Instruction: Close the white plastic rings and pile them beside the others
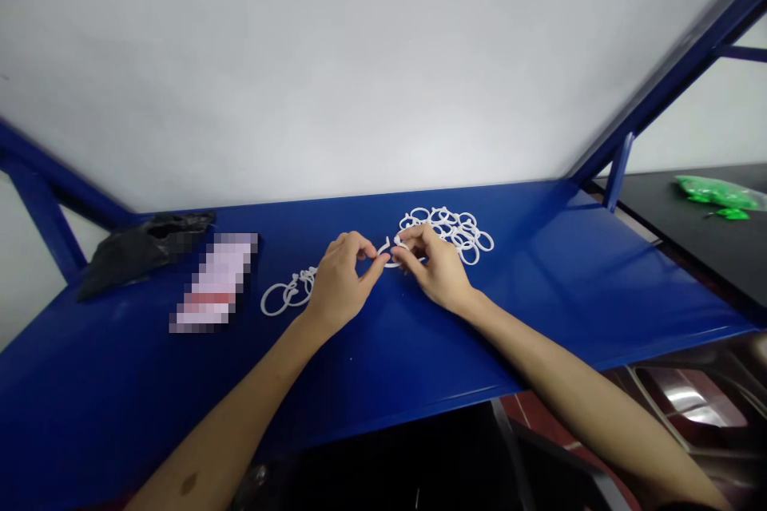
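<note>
An open white plastic ring, like a shower curtain ring [391, 264], is held between my two hands above the blue shelf, with a gap at its top. My left hand [344, 275] pinches its left side between thumb and fingers. On the right side, my right hand [436, 265] pinches it the same way. Behind my right hand lies a pile of white rings [473, 238], partly covered by that hand. A smaller group of rings [276, 299] rests just left of my left hand, which hides some of it.
A black plastic bag [135, 255] and a blurred-out pinkish rectangular item [219, 279] lie on the left of the blue shelf [407, 359]. Blue metal braces [620, 168] flank it. Farther right, a dark table [671, 215] bears a bag of green pieces [716, 192].
</note>
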Available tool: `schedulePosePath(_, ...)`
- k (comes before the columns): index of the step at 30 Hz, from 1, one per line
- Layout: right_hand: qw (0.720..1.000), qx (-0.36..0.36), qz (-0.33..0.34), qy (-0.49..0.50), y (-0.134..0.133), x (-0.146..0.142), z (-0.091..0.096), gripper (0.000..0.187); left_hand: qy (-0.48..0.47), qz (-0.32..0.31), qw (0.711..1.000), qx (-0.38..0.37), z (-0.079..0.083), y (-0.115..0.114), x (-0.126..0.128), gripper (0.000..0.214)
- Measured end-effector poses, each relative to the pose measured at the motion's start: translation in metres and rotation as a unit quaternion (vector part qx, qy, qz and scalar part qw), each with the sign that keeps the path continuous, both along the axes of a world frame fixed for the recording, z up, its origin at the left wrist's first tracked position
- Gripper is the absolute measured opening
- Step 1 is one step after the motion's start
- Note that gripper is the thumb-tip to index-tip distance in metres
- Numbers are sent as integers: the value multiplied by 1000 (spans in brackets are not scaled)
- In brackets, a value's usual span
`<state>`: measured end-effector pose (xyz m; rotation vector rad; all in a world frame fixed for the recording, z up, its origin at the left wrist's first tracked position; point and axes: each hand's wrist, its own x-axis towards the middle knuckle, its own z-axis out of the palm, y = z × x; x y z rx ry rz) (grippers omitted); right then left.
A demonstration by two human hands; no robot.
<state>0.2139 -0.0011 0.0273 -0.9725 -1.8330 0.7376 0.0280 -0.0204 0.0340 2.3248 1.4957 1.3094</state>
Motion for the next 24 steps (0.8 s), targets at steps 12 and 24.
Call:
schedulePosePath(12,996,55,64,18,-3,1,5,18,-72,-33,990,-117,7,-5,-3,20)
schedulePosePath(24,970,180,55,-151,5,18,15,22,70,-47,991,-102,-2,5,-13,24)
